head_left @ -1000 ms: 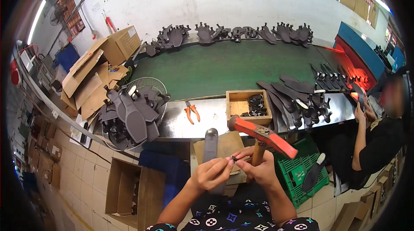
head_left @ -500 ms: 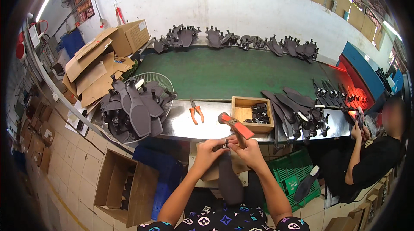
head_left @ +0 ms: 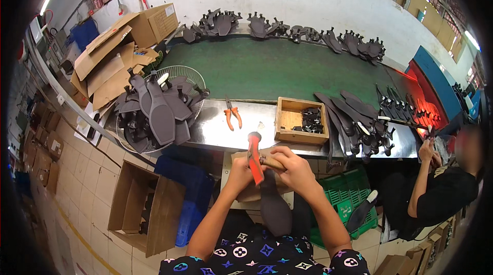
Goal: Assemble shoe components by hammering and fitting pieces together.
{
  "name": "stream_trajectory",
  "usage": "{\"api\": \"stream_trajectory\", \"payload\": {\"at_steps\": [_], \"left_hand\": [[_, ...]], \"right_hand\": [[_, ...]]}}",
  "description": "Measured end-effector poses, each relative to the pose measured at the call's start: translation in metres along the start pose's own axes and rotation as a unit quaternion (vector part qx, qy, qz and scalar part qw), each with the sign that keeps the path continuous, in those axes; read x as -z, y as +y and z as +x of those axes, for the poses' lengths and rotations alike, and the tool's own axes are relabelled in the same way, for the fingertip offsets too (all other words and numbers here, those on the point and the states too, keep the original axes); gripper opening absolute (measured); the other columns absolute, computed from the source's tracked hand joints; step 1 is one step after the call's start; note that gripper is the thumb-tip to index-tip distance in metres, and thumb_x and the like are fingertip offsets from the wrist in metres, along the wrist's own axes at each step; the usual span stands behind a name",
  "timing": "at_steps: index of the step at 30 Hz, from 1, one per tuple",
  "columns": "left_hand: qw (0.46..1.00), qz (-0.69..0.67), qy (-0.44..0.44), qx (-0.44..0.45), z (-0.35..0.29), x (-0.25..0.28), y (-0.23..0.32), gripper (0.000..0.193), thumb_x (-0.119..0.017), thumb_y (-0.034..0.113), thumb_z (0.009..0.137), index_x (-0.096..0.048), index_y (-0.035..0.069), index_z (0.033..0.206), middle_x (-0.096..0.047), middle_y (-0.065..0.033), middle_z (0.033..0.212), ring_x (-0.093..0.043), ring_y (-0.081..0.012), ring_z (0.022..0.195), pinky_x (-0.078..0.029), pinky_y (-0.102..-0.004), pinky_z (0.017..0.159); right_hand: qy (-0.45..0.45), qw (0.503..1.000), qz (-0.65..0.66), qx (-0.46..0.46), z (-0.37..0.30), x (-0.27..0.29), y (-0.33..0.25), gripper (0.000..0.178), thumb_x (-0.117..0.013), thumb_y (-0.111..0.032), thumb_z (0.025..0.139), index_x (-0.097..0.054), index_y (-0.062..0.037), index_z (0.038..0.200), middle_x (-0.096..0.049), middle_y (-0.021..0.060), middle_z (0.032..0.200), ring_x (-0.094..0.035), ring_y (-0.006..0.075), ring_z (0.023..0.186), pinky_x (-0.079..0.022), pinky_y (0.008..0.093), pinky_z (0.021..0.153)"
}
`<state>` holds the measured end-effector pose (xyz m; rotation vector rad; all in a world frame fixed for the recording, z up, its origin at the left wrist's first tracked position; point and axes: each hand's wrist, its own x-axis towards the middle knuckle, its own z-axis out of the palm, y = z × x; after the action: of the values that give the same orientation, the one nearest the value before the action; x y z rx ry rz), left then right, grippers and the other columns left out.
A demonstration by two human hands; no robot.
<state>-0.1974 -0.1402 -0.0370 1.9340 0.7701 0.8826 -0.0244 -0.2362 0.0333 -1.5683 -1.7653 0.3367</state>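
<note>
My right hand (head_left: 295, 170) is closed around the wooden handle of an orange-headed hammer (head_left: 255, 159). The hammer's head is over the fingers of my left hand (head_left: 238, 173) and partly hides them. A dark grey shoe sole (head_left: 276, 211) extends from between my hands toward my lap, its wide end nearest me. My left fingers are closed at the sole's far end, but the hammer covers what exactly they grip. Beneath my hands is a work stand with a light-coloured top (head_left: 226, 168).
On the metal bench edge lie orange-handled pliers (head_left: 232, 115) and a wooden box (head_left: 301, 134) of small black parts. A wire basket (head_left: 197, 77) of heeled soles stands left, with more soles (head_left: 352, 116) right. A co-worker (head_left: 441, 188) sits at the right beside a green crate (head_left: 341, 198).
The hammer has turned and moved left, so its head now covers my left fingers. The black piece seen earlier between my fingertips is hidden. The whole view has shifted slightly.
</note>
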Motion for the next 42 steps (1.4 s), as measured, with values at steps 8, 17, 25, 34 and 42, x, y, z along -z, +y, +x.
{"api": "stream_trajectory", "payload": {"at_steps": [8,17,25,34,42], "left_hand": [[0.992,-0.119,-0.05,0.003,0.009,0.005,0.02,0.026,-0.075,0.006,0.081,-0.074,0.0,0.106,-0.075,-0.0095,0.096,-0.066,-0.0097,0.083,-0.053,-0.0261,0.077],[0.991,0.104,-0.08,-0.024,-0.001,0.011,0.007,0.109,-0.081,0.028,0.079,-0.008,-0.008,0.152,-0.07,-0.0093,0.12,-0.056,-0.0272,0.128,-0.03,-0.0433,0.114],[0.974,0.187,-0.124,0.012,-0.003,0.017,0.01,0.113,-0.077,0.039,0.08,-0.002,-0.003,0.154,-0.066,-0.0015,0.13,-0.048,-0.0276,0.135,-0.002,-0.0568,0.12],[0.968,0.194,-0.1,-0.126,-0.007,0.02,0.011,0.036,-0.071,0.029,0.085,-0.068,0.011,0.116,-0.067,-0.0029,0.126,-0.053,-0.0296,0.13,-0.015,-0.0629,0.116],[0.933,-0.221,-0.277,0.065,-0.083,0.045,0.142,0.026,-0.059,0.019,0.098,-0.061,-0.005,0.086,-0.055,-0.0111,0.078,-0.058,-0.0229,0.069,-0.046,-0.0343,0.064]], "right_hand": [[0.091,0.986,0.116,-0.075,-0.062,0.031,-0.046,0.038,-0.064,-0.004,0.093,-0.055,0.005,0.13,-0.064,0.0203,0.097,-0.065,0.0295,0.081,-0.052,0.0329,0.072],[0.161,0.986,0.04,0.026,-0.085,0.051,-0.075,0.05,-0.061,0.007,0.087,-0.051,0.0046,0.136,-0.066,0.0246,0.112,-0.068,0.0336,0.086,-0.055,0.035,0.071],[0.175,0.973,-0.058,0.136,-0.058,0.046,-0.074,0.032,-0.059,0.004,0.091,-0.057,0.0108,0.122,-0.06,0.0111,0.078,-0.056,0.0226,0.064,-0.049,0.0358,0.058],[0.099,0.995,-0.015,0.001,-0.072,0.049,-0.064,0.017,-0.063,0.002,0.091,-0.062,0.0085,0.107,-0.063,0.0143,0.083,-0.058,0.0206,0.063,-0.049,0.0322,0.061],[-0.001,0.989,-0.125,0.073,-0.048,0.024,-0.019,0.045,-0.065,-0.003,0.087,-0.06,-0.0057,0.132,-0.067,0.0117,0.098,-0.067,0.0287,0.077,-0.052,0.0331,0.06]]}}
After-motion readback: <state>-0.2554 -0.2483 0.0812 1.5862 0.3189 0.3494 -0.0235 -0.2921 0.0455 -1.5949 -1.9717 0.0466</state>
